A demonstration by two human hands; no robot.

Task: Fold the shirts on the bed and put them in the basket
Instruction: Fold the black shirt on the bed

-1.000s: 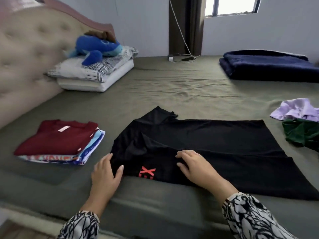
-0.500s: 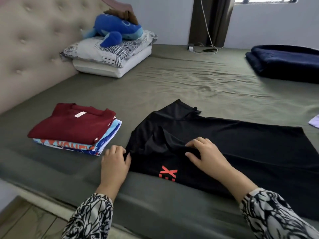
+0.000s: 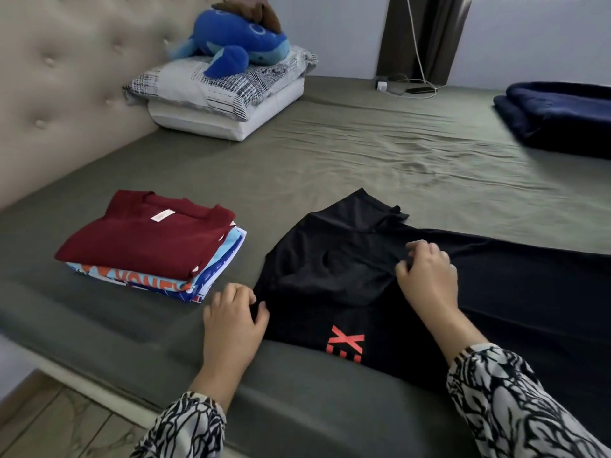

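Already a pile of folded shirts (image 3: 150,251) waits on the bed (image 3: 330,160); both the left hand (image 3: 233,317) and right hand (image 3: 426,276) pinch the half-folded black shirt (image 3: 496,292); no basket visible.

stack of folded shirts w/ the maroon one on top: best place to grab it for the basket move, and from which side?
Probably both hands under the short ends of the folded shirt stack, scooping from its left and right sides beneath the bottom blue printed shirt. It is several loose layers lying flat on the bed, so a top pinch of the maroon shirt would likely lift only that.
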